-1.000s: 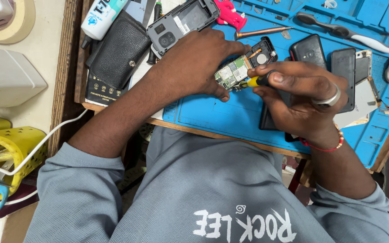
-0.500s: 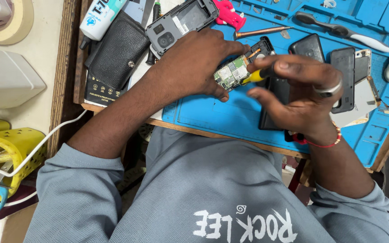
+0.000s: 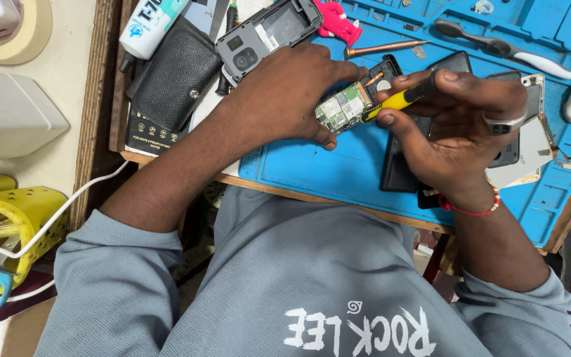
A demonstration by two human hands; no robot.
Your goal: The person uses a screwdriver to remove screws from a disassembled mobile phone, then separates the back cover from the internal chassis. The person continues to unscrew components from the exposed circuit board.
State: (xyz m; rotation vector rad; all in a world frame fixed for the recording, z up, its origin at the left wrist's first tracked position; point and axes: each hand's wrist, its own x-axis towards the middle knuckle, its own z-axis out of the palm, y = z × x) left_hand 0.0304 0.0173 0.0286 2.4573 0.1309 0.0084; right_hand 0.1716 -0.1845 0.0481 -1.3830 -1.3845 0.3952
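Observation:
My left hand (image 3: 292,92) grips a small green circuit board (image 3: 340,107) still lying in a black phone frame (image 3: 384,71), held over the blue work mat (image 3: 325,168). My right hand (image 3: 457,129) is closed on a yellow-handled screwdriver (image 3: 396,100), its tip touching the board's right end. A ring sits on one finger and a red bead band on that wrist. Dark phone parts (image 3: 398,168) lie under the right hand, partly hidden.
An opened grey phone back (image 3: 266,36), a black leather pouch (image 3: 176,73), a glue tube (image 3: 147,26), a pink object (image 3: 335,18), a copper-coloured tool (image 3: 381,47) and tweezers (image 3: 490,45) lie at the back. Yellow baskets (image 3: 8,218) and a white cable (image 3: 67,211) are at left.
My right hand has lifted and turned, and the yellow screwdriver now shows more plainly against the board. The left hand has kept its hold in place.

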